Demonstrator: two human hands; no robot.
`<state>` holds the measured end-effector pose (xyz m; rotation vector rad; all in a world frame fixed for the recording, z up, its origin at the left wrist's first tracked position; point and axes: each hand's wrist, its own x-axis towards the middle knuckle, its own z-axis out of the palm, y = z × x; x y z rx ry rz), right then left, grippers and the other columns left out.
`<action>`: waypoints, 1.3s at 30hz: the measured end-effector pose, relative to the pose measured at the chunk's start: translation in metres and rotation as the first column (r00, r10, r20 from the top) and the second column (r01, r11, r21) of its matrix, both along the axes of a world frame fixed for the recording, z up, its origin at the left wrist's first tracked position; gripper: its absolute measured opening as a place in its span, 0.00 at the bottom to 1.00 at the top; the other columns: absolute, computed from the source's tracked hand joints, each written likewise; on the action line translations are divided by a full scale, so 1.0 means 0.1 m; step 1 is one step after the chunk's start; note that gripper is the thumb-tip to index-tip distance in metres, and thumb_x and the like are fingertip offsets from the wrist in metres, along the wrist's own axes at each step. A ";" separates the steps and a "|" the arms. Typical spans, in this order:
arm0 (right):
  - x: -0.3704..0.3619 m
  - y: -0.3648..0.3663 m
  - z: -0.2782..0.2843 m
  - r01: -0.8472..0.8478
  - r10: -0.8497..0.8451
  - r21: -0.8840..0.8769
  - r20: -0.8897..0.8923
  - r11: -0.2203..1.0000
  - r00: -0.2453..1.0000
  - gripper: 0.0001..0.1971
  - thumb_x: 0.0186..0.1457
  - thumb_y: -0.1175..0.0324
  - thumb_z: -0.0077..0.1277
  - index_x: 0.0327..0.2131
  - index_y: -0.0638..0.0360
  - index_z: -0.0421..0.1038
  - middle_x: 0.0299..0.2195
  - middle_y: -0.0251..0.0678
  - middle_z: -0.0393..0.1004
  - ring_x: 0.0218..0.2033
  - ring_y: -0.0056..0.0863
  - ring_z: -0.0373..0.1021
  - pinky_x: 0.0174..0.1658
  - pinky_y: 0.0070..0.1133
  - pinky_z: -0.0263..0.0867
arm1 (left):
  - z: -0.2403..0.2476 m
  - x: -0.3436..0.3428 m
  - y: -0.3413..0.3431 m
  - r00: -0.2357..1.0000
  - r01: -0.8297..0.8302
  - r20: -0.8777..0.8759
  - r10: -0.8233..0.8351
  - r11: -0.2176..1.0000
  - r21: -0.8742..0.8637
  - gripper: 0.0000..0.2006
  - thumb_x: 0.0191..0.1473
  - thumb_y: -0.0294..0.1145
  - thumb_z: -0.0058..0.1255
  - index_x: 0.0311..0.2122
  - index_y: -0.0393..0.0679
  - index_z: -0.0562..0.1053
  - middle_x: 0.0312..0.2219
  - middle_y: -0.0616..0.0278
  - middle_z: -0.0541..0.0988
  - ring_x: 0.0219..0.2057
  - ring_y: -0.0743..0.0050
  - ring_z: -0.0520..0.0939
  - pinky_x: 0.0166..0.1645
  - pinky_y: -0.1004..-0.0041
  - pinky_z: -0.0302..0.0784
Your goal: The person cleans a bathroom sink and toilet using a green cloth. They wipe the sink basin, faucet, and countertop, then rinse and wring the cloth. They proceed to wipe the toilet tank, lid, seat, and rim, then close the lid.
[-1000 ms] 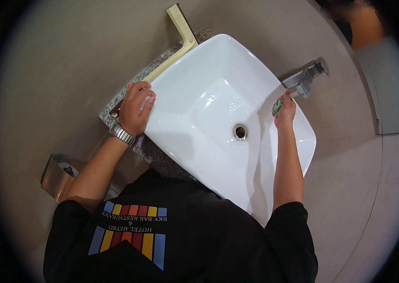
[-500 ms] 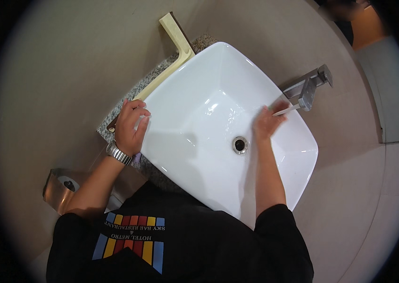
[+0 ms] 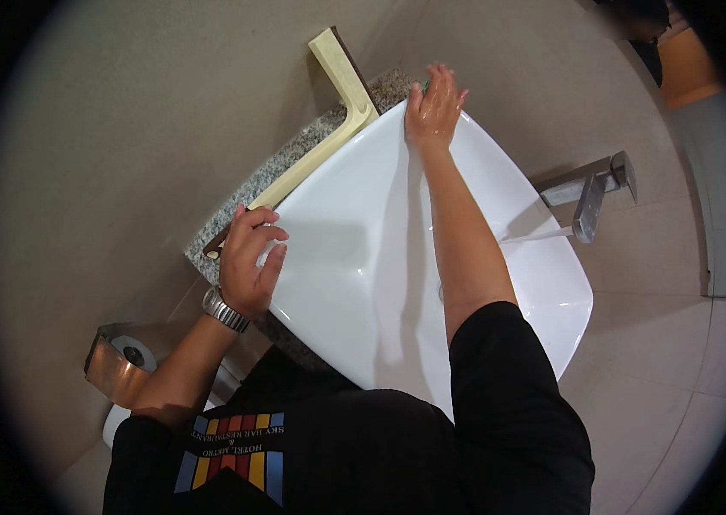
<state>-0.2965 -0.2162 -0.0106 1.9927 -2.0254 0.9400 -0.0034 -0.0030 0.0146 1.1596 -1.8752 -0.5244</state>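
Note:
A white square basin (image 3: pixel 329 283) lies before me, its drain mostly hidden by my right forearm. My right hand (image 3: pixel 436 112), wet and shiny, is over the basin's far corner with its fingers stretched out. A small bit of green (image 3: pixel 426 87) shows between its thumb and fingers; what it is I cannot make out. At the left rim rests my left hand (image 3: pixel 251 262), fingers loosely bent and apart, a metal watch (image 3: pixel 224 311) on its wrist. Water runs from the grey faucet (image 3: pixel 588 206) on the right into the basin.
A cream L-shaped bar (image 3: pixel 341 69) lies along the speckled stone counter (image 3: pixel 273 180) on the basin's left. A toilet roll (image 3: pixel 136 350) hangs in a metal holder (image 3: pixel 112 373) at the lower left. Beige walls surround the counter.
My right hand has left the water stream and reached forward to the basin's far corner. The left hand stays by the left rim. The whole view has shifted slightly.

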 end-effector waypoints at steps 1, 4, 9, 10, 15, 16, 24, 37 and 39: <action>0.02 0.12 -0.03 -0.052 0.053 -0.037 0.024 0.998 0.998 0.24 0.61 0.59 0.37 0.59 0.56 0.55 0.65 0.43 0.43 0.65 0.41 0.42 0.66 0.43 0.32 | 0.00 0.00 0.00 1.000 -0.002 0.004 0.002 1.000 -0.006 0.06 0.52 0.31 0.48 0.32 0.42 0.73 0.39 0.55 0.73 0.46 0.52 0.74 0.62 0.47 0.51; 0.04 0.50 -0.29 -0.099 0.100 -0.018 0.114 0.995 0.988 0.25 0.60 0.60 0.39 0.59 0.59 0.54 0.64 0.49 0.39 0.66 0.46 0.38 0.65 0.44 0.32 | 0.00 0.00 0.00 1.000 0.007 -0.001 -0.007 1.000 -0.022 0.07 0.53 0.32 0.47 0.34 0.42 0.73 0.40 0.54 0.73 0.46 0.52 0.74 0.61 0.48 0.52; 0.59 1.21 -0.56 -0.031 -0.009 0.111 0.345 0.993 0.939 0.31 0.60 0.59 0.40 0.63 0.62 0.44 0.65 0.56 0.30 0.67 0.50 0.29 0.65 0.45 0.31 | 0.03 0.01 -0.02 1.000 0.028 0.006 -0.028 0.996 -0.082 0.10 0.54 0.34 0.45 0.39 0.41 0.72 0.41 0.51 0.73 0.45 0.50 0.74 0.61 0.49 0.53; 0.82 1.34 -0.53 -0.064 0.026 0.096 0.354 0.993 0.935 0.33 0.60 0.60 0.41 0.63 0.61 0.43 0.65 0.56 0.30 0.66 0.51 0.30 0.64 0.47 0.32 | 0.03 0.01 -0.01 1.000 0.028 0.010 -0.027 0.996 -0.088 0.10 0.54 0.34 0.45 0.39 0.41 0.71 0.41 0.51 0.73 0.45 0.49 0.74 0.61 0.49 0.54; 1.58 2.21 -0.32 -0.424 0.288 0.183 0.499 0.887 0.817 0.39 0.58 0.59 0.43 0.64 0.65 0.33 0.65 0.58 0.28 0.66 0.58 0.29 0.62 0.53 0.32 | -0.03 0.00 -0.06 0.999 0.050 -0.002 -0.050 0.991 -0.124 0.11 0.54 0.33 0.45 0.39 0.40 0.71 0.41 0.50 0.73 0.45 0.49 0.73 0.58 0.53 0.58; 1.51 2.32 -0.15 -0.536 0.333 0.265 0.546 0.802 0.768 0.40 0.58 0.58 0.42 0.64 0.66 0.31 0.65 0.57 0.26 0.66 0.56 0.26 0.63 0.49 0.31 | -0.03 -0.02 -0.05 0.998 0.060 -0.026 -0.063 0.991 -0.121 0.11 0.54 0.33 0.45 0.39 0.40 0.71 0.41 0.50 0.73 0.45 0.49 0.72 0.57 0.54 0.59; 0.76 3.17 0.16 -0.541 0.099 0.393 0.736 0.743 0.670 0.12 0.59 0.61 0.43 0.38 0.62 0.64 0.36 0.45 0.71 0.42 0.41 0.68 0.46 0.34 0.62 | -0.21 0.03 -0.09 0.995 0.055 -0.075 -0.063 0.993 -0.101 0.09 0.56 0.28 0.43 0.39 0.37 0.71 0.43 0.48 0.71 0.46 0.50 0.71 0.53 0.61 0.65; -0.66 3.63 0.61 -0.101 0.095 -0.165 0.866 0.981 -0.490 0.20 0.55 0.66 0.53 0.51 0.44 0.61 0.36 0.34 0.70 0.32 0.24 0.69 0.28 0.25 0.66 | -0.12 -0.03 -0.06 0.991 0.135 0.027 -0.133 0.980 -0.146 0.12 0.59 0.31 0.37 0.34 0.34 0.71 0.39 0.47 0.70 0.44 0.52 0.72 0.51 0.62 0.66; -0.76 3.60 0.67 -0.102 0.140 -0.202 0.892 0.974 -0.431 0.21 0.54 0.68 0.55 0.51 0.47 0.62 0.34 0.33 0.70 0.30 0.20 0.68 0.25 0.21 0.63 | -0.14 -0.01 -0.09 0.991 0.134 0.017 -0.133 0.981 -0.138 0.12 0.59 0.32 0.38 0.34 0.34 0.71 0.39 0.47 0.70 0.44 0.52 0.72 0.50 0.62 0.66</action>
